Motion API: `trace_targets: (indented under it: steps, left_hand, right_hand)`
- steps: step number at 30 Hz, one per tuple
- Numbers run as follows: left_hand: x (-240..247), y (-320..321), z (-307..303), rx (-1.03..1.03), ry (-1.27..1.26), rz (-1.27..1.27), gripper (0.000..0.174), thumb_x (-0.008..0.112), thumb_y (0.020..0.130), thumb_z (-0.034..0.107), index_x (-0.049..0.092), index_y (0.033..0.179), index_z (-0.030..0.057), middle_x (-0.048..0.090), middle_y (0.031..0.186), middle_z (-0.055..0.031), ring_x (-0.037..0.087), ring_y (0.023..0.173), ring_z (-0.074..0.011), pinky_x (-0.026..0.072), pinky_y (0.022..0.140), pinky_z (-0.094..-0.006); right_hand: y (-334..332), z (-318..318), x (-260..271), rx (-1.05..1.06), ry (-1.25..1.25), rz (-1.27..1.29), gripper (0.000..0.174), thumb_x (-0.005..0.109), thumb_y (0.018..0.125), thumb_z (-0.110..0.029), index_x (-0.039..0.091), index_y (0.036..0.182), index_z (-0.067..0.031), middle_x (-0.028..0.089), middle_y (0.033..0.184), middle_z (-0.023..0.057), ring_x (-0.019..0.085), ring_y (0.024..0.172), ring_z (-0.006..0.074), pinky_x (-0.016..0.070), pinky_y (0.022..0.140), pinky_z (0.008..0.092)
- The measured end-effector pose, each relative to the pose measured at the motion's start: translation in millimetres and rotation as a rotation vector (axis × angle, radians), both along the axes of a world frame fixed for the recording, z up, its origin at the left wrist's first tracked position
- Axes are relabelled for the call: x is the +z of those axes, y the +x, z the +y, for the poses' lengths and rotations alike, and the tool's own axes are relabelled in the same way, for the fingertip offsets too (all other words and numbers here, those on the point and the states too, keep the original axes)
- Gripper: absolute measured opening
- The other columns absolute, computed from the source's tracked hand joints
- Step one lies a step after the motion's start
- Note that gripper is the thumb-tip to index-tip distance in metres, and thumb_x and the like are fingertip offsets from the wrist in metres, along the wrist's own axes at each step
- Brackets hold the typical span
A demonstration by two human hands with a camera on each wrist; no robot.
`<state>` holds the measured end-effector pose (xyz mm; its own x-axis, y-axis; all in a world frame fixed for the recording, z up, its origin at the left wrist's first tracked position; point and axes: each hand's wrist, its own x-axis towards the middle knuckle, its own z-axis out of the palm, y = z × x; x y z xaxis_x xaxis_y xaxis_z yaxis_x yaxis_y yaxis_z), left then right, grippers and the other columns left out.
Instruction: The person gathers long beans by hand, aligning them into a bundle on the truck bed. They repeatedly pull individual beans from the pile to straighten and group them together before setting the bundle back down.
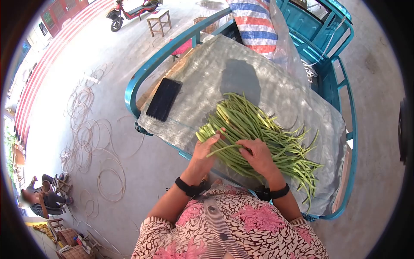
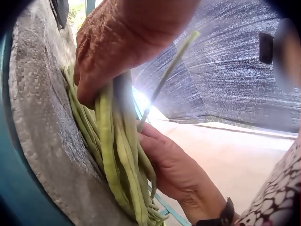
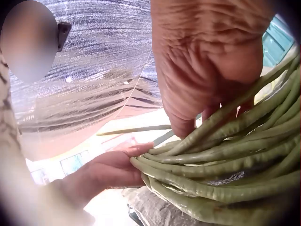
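Observation:
A heap of long green beans (image 1: 258, 134) lies fanned out on a grey woven sheet (image 1: 198, 69), ends gathered at the left. The left hand (image 1: 202, 157) grips that gathered end, thumb on top; the left wrist view shows this hand (image 2: 122, 42) curled over the beans (image 2: 110, 141). At the near edge of the bunch the right hand (image 1: 258, 157) pinches a bean between thumb and fingers, and a single bean (image 1: 224, 149) sticks out to its left. In the right wrist view the right hand (image 3: 207, 66) bends over the beans (image 3: 216, 155), its fingertips partly hidden behind them.
A black phone (image 1: 164, 99) lies on the sheet's left part. The blue cart rail (image 1: 146, 69) borders the sheet. A striped bag (image 1: 256, 28) stands at the back. Coiled strips (image 1: 86, 138) cover the ground leftward, near a seated person (image 1: 51, 200), a stool (image 1: 158, 20) and a scooter.

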<state>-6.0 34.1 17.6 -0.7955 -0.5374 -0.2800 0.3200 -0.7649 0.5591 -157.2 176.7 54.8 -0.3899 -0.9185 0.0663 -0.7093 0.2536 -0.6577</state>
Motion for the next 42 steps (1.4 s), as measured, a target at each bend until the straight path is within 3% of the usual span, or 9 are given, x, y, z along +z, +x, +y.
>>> trace_targets:
  steps: [7, 10, 13, 15, 19, 22, 32, 38, 42]
  left_hand:
    - [-7.4, 4.0, 1.2, 0.000, -0.028, 0.013, 0.028, 0.061, 0.095, 0.013, 0.060, 0.121, 0.0004, 0.066, 0.111, -0.0083, 0.062, 0.105, -0.0195, 0.0516, 0.093, -0.0364]
    - [-10.7, 2.5, 1.2, 0.038, 0.033, 0.014, 0.029, 0.066, 0.092, 0.007, 0.058, 0.119, 0.0021, 0.065, 0.109, -0.0074, 0.062, 0.106, -0.0204, 0.0513, 0.093, -0.0367]
    - [-9.6, 2.5, 0.7, 0.052, 0.064, 0.024, 0.035, 0.070, 0.088, 0.004, 0.055, 0.120, 0.0032, 0.064, 0.109, -0.0068, 0.061, 0.105, -0.0208, 0.0508, 0.093, -0.0368]
    - [-9.6, 2.9, -0.8, 0.024, 0.104, -0.020, 0.041, 0.072, 0.087, 0.004, 0.053, 0.123, 0.0033, 0.063, 0.111, -0.0066, 0.061, 0.104, -0.0207, 0.0504, 0.093, -0.0367]
    - [-8.9, 3.3, -0.7, 0.008, 0.068, -0.066, 0.033, 0.070, 0.090, 0.008, 0.056, 0.119, 0.0025, 0.064, 0.110, -0.0071, 0.061, 0.102, -0.0196, 0.0504, 0.091, -0.0357]
    - [-6.3, 2.6, -3.0, 0.002, 0.106, -0.077, 0.027, 0.067, 0.092, 0.010, 0.057, 0.115, 0.0023, 0.064, 0.109, -0.0070, 0.062, 0.100, -0.0187, 0.0503, 0.090, -0.0347]
    - [-6.5, -0.4, 3.7, 0.111, 0.102, -0.159, 0.020, 0.066, 0.093, 0.009, 0.058, 0.111, 0.0048, 0.065, 0.101, -0.0063, 0.063, 0.097, -0.0195, 0.0509, 0.090, -0.0359]
    - [20.0, -3.9, 12.2, 0.113, 0.001, -0.162, 0.019, 0.063, 0.095, 0.012, 0.056, 0.111, 0.0042, 0.062, 0.111, -0.0073, 0.060, 0.110, -0.0193, 0.0481, 0.096, -0.0361]
    - [5.2, -2.3, 4.7, 0.051, -0.163, -0.121, 0.025, 0.061, 0.097, 0.017, 0.054, 0.118, 0.0039, 0.062, 0.112, -0.0080, 0.059, 0.111, -0.0201, 0.0482, 0.096, -0.0391]
  right_hand:
    - [-2.1, -3.3, -5.1, 0.073, 0.008, 0.080, 0.021, 0.066, 0.087, -0.016, 0.069, 0.108, -0.0125, 0.068, 0.086, 0.0093, 0.059, 0.081, 0.0304, 0.0479, 0.075, 0.0405]
    - [1.8, -3.9, -14.0, -0.092, -0.122, 0.037, 0.022, 0.066, 0.087, -0.018, 0.069, 0.108, -0.0126, 0.068, 0.091, 0.0092, 0.061, 0.083, 0.0303, 0.0485, 0.073, 0.0410]
    - [3.0, -2.7, -10.5, -0.159, 0.023, 0.090, 0.021, 0.066, 0.088, -0.019, 0.069, 0.109, -0.0157, 0.066, 0.091, 0.0081, 0.062, 0.083, 0.0302, 0.0497, 0.070, 0.0419]
    - [7.0, -5.0, -8.0, -0.072, 0.075, 0.268, 0.022, 0.066, 0.087, -0.019, 0.070, 0.109, -0.0178, 0.064, 0.087, 0.0077, 0.062, 0.081, 0.0297, 0.0504, 0.068, 0.0420]
    - [6.7, -9.1, -2.8, 0.070, 0.119, 0.419, 0.027, 0.066, 0.087, -0.017, 0.069, 0.113, -0.0208, 0.058, 0.082, 0.0087, 0.062, 0.077, 0.0296, 0.0496, 0.065, 0.0424]
    - [6.0, -7.0, 11.2, 0.010, 0.177, 0.361, 0.026, 0.068, 0.084, -0.016, 0.070, 0.109, -0.0214, 0.057, 0.079, 0.0073, 0.062, 0.077, 0.0270, 0.0507, 0.064, 0.0403]
    - [11.0, 9.9, -3.4, -0.066, -0.062, 0.325, 0.031, 0.068, 0.084, -0.014, 0.070, 0.114, -0.0220, 0.054, 0.077, 0.0052, 0.059, 0.072, 0.0238, 0.0483, 0.062, 0.0375]
    - [16.9, 17.4, -20.4, -0.129, -0.144, 0.435, 0.035, 0.067, 0.085, -0.014, 0.069, 0.117, -0.0260, 0.056, 0.080, 0.0020, 0.060, 0.076, 0.0229, 0.0499, 0.068, 0.0366]
    - [22.4, 20.5, -15.8, -0.251, -0.255, 0.387, 0.025, 0.070, 0.083, -0.021, 0.071, 0.108, -0.0194, 0.060, 0.085, 0.0029, 0.060, 0.078, 0.0219, 0.0489, 0.069, 0.0340]
